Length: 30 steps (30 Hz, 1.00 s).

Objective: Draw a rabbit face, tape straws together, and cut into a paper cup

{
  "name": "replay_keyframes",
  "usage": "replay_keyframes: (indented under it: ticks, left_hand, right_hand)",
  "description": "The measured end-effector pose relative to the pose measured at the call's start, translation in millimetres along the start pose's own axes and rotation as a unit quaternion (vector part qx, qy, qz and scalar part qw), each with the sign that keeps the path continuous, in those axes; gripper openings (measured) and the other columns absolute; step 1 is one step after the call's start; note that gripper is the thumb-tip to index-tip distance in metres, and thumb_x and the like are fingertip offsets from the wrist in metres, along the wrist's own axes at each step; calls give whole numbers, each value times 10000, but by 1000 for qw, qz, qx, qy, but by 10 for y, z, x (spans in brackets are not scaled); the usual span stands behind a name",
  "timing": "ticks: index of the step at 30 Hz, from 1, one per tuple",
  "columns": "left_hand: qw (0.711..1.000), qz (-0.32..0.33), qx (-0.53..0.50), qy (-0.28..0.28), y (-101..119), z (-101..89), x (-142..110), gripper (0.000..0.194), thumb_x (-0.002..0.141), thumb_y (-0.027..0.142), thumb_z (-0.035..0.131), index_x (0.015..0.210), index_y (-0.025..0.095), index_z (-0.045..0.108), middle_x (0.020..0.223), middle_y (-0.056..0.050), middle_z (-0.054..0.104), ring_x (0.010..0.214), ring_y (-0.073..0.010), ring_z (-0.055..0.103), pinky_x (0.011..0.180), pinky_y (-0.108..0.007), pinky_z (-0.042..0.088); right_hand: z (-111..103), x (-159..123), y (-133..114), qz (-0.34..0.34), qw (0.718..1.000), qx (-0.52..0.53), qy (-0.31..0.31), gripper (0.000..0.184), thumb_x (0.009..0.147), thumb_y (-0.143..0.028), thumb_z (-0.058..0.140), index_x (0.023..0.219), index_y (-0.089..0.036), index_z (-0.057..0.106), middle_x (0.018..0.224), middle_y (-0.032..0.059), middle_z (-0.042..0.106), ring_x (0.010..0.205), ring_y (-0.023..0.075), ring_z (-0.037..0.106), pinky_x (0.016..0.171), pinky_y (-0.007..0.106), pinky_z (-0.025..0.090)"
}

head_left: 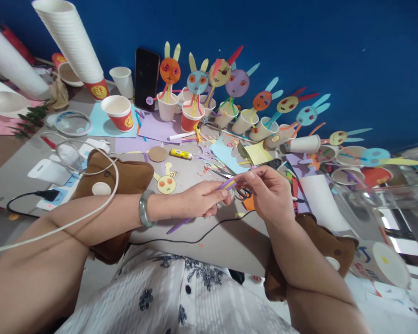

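My left hand (207, 197) is closed on purple and yellow paper strips (229, 183), with a length of purple strip hanging out below it. Close by, my right hand (271, 192) pinches with thumb and fingertips at the other end of the strips; the exact grip is partly hidden. Scissors (244, 193) lie on the table just behind both hands, blades pointing left. Left of them is a yellow paper rabbit head (166, 184) with orange eyes. Beyond that sit a yellow glue stick (181, 153) and a round brown disc (158, 154).
Paper cups with rabbit figures (196, 83) line the blue wall. A tall cup stack (69, 46), a phone (146, 79) and a red cup (117, 112) stand at left. A white cable (115, 185) crosses above my left forearm, near a power strip (61, 195). Paper scraps (226, 155) litter the middle.
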<state>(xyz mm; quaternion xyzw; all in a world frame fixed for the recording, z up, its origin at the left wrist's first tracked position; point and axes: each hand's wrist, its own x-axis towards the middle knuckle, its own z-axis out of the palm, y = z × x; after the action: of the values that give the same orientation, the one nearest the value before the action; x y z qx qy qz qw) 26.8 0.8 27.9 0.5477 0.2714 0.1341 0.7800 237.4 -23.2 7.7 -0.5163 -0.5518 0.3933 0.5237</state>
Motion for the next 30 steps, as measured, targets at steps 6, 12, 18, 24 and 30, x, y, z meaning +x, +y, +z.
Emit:
replay_keyframes:
  ticks: [6, 12, 18, 24, 30]
  left_hand:
    - [997, 57, 26, 42, -48, 9, 27, 232, 1049, 223, 373, 847, 190, 481, 512, 99, 393, 437, -63, 367, 461, -175, 349]
    - [995, 83, 35, 41, -49, 1, 21, 230, 1042, 221, 375, 839, 187, 478, 547, 90, 397, 450, -61, 374, 473, -191, 362]
    - [994, 98, 34, 35, -78, -18, 21, 224, 1045, 262, 362, 865, 190, 475, 534, 92, 385, 452, -63, 368, 464, -188, 338]
    - [993, 102, 18, 50, -98, -26, 32, 235, 1046, 293, 378, 862, 191, 482, 524, 91, 386, 453, -65, 378, 471, -188, 333]
    - [996, 81, 15, 42, -65, -12, 23, 224, 1046, 249, 368, 860, 191, 478, 540, 93, 394, 447, -61, 368, 456, -189, 319]
  right_hand:
    - [28, -7, -85, -20, 1000, -19, 1, 276, 753, -351, 913, 885, -232, 702, 863, 29, 797, 802, 191, 764, 753, 323, 639]
    - [71, -37, -132, -62, 994, -82, 39, 243, 771, -290, 885, 907, -245, 688, 847, 24, 775, 789, 185, 743, 779, 335, 621]
    - [76, -37, -76, -50, 995, -74, 51, 304, 780, -282, 868, 1019, -248, 683, 831, 19, 772, 810, 188, 750, 823, 353, 612]
    - [69, -21, -32, -22, 998, -45, 34, 352, 815, -337, 842, 1106, -252, 663, 851, 15, 778, 833, 187, 757, 858, 367, 601]
    - [81, -11, -35, -9, 999, -19, 39, 360, 769, -285, 873, 1070, -254, 680, 808, -7, 773, 790, 168, 741, 835, 341, 580]
